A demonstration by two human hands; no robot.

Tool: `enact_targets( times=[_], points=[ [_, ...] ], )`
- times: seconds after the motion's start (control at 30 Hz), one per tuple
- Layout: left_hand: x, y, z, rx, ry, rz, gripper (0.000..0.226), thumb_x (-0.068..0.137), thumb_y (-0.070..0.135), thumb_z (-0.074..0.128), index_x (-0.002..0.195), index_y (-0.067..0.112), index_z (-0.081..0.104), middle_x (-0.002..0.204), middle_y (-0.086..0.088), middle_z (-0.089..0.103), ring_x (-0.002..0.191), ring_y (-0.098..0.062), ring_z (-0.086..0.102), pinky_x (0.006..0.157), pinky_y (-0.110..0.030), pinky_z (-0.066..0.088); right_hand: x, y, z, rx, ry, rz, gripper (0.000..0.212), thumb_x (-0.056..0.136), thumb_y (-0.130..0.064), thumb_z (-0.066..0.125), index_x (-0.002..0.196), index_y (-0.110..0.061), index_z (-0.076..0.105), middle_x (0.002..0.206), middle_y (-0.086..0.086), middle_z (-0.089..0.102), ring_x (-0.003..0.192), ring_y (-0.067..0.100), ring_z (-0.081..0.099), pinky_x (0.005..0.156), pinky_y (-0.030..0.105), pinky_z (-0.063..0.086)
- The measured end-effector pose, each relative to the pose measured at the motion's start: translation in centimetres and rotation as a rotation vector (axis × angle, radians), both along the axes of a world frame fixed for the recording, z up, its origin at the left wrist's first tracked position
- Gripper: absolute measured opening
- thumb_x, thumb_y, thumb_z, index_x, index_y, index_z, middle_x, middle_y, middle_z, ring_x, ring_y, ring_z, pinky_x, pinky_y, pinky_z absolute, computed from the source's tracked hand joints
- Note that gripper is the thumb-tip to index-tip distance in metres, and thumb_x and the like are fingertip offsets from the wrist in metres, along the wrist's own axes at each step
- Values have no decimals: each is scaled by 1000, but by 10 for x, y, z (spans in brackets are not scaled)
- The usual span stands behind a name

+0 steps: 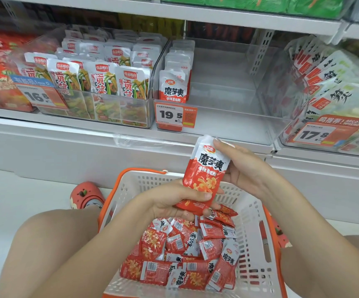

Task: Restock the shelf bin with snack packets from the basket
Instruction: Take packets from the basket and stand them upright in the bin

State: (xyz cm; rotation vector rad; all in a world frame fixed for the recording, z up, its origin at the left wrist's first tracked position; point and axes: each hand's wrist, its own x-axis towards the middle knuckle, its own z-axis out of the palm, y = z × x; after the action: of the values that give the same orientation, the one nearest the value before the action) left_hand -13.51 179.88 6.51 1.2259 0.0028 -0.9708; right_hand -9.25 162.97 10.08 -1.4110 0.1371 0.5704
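Left hand (174,201) is curled round the bottom of a small stack of snack packets (204,175), thumb across the front. Right hand (245,168) cups the stack's right edge w/ fingertips squaring the top, so you're mid-tidy, not placing yet imo. Below both hands sits the basket (258,214), still plenty of loose packets (187,254) in it. Up and ahead of your hands is the clear shelf bin (228,117): one row standing at its left wall, rest bare. Next move prob needs a lift over the front lip, then stand the stack upright just right of that row.
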Motion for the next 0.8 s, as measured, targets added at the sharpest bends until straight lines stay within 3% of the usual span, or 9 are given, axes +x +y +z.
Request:
enact_targets(
  times=[0.07, 0.17, 0.23, 0.3, 0.37, 0.47, 0.6, 0.7, 0.8],
  points=[
    [3, 2, 2, -13, -5, 40, 35, 82, 17, 64, 117, 13, 62, 93, -5, 72, 75, -13, 67, 46, -16, 48, -3, -1, 0, 12, -3, 125, 46, 75, -35, 66, 112, -7, 63, 94, 10, 72, 79, 18, 68, 74, 31, 56],
    [8, 4, 7, 42, -55, 46, 28, 84, 16, 65, 111, 16, 64, 102, -9, 72, 83, -15, 70, 56, -21, 56, -4, 0, -2, -106, -91, 203, 28, 77, -17, 70, 102, -7, 62, 82, 5, 68, 56, 8, 59, 58, 23, 46],
    [12, 2, 8, 43, -49, 78, 29, 86, 12, 64, 115, 12, 62, 107, -12, 71, 91, -21, 70, 70, -29, 60, -2, 1, -1, -182, -158, 164, 20, 82, -10, 69, 100, -6, 64, 84, 7, 70, 61, 12, 61, 60, 25, 50],
    [17, -1, 11, 73, -90, 142, 31, 86, 11, 65, 117, 9, 58, 108, -12, 71, 97, -23, 69, 77, -35, 59, 2, 3, 3, -206, -203, 94, 15, 84, -7, 67, 99, -7, 64, 91, 10, 71, 75, 19, 67, 71, 31, 58],
    [27, 0, 20, 166, -244, 184, 26, 86, 15, 67, 110, 13, 59, 103, -7, 73, 94, -19, 70, 75, -34, 59, 9, 3, 17, -221, -273, 16, 11, 86, -4, 65, 96, -9, 64, 91, 11, 70, 78, 20, 68, 77, 37, 59],
    [53, 7, 36, 307, -557, 275, 15, 86, 19, 67, 101, 19, 61, 92, 2, 73, 84, -12, 71, 70, -29, 59, 35, -5, 50, -252, -446, -153, 11, 88, -4, 63, 91, -14, 63, 86, 6, 68, 70, 14, 68, 69, 38, 59],
    [96, 27, 41, 647, -1225, 643, 9, 83, 15, 69, 88, 20, 63, 83, 11, 64, 82, -9, 60, 76, -22, 46, 91, -21, 93, -271, -603, -374, 12, 92, -5, 59, 96, -17, 60, 90, 0, 68, 68, 6, 69, 56, 27, 58],
    [122, 42, 39, 903, -1524, 583, 18, 79, 23, 68, 97, 19, 63, 96, 8, 62, 96, -17, 54, 86, -31, 40, 145, -16, 91, -396, -674, -402, 15, 84, -9, 68, 90, -21, 63, 94, 0, 70, 84, 15, 69, 77, 43, 59],
    [136, 44, 32, 932, -1636, 456, 23, 77, 19, 66, 99, 16, 66, 100, 3, 65, 100, -25, 56, 85, -44, 44, 201, 3, 61, -591, -725, -423, 17, 74, -15, 75, 88, -21, 68, 101, 6, 70, 94, 20, 67, 87, 46, 55]
  ],
)
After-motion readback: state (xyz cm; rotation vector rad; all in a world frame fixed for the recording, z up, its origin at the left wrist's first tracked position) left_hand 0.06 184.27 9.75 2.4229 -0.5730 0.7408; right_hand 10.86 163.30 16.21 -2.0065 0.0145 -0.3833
